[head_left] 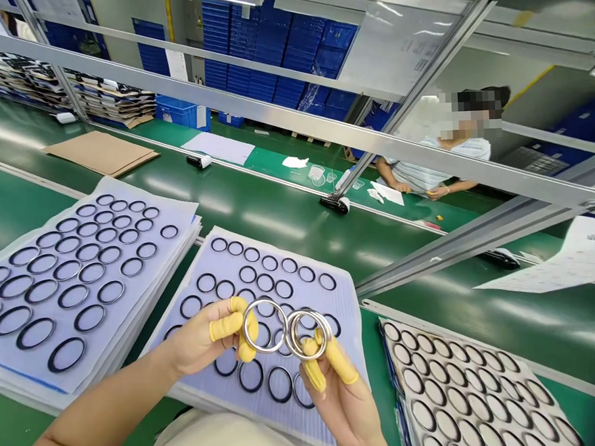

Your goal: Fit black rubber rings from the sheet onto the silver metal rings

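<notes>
My left hand point(228, 331), with yellow finger cots on its fingertips, pinches one shiny metal ring point(249, 342) by its left edge. In my right hand point(336, 379), also wearing yellow finger cots, several metal rings point(291, 338) are held together, overlapping one another. The single ring and the bunch meet edge to edge or nearly so; I cannot tell if they touch. Both hands are raised over a stack of white sheets point(337, 297) on which dark-edged rings point(279, 384) lie spread out in loose rows. Part of those rings is hidden behind my hands.
To the left stands another sheet stack point(133, 302) bearing rings. A ring-covered sheet pile point(482, 386) lies at the right. Beyond are a green conveyor belt point(288, 227), a slanting metal post point(456, 242), brown cardboard point(102, 152) and a co-worker point(437, 164) seated across the line.
</notes>
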Demonstrator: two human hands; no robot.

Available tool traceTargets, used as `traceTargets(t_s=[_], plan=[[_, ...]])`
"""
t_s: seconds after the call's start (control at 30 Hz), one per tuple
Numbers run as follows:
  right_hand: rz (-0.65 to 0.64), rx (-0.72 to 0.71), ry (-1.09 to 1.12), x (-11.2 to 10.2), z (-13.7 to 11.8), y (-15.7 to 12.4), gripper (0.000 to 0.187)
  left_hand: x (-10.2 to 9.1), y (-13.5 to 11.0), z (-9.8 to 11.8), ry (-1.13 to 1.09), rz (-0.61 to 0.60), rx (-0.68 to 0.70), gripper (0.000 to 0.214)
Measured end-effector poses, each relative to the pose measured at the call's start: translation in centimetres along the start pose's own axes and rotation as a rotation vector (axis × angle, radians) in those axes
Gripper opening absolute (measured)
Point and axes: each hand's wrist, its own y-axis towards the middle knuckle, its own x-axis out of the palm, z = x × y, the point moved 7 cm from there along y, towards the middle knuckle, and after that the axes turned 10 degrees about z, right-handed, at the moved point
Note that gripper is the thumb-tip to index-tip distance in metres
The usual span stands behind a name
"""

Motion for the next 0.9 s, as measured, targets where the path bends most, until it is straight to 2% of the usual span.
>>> traceTargets(t_s=[0.2,0.53,0.9], plan=[[0.009,0.011,0.061,-0.2,0.4,-0.1,0.02,0.7,-0.1,-0.3,-0.028,-0.024,-0.023,0.032],[-0.012,0.047,0.027,1.2,1.0,-1.6,0.023,0.5,-0.9,-0.1,-0.052,-0.032,-0.028,0.026],[0.053,0.064,0.142,1.0,1.3,-1.6,0.021,0.2,-1.4,-0.1,0.014,-0.03,-0.013,0.028]])
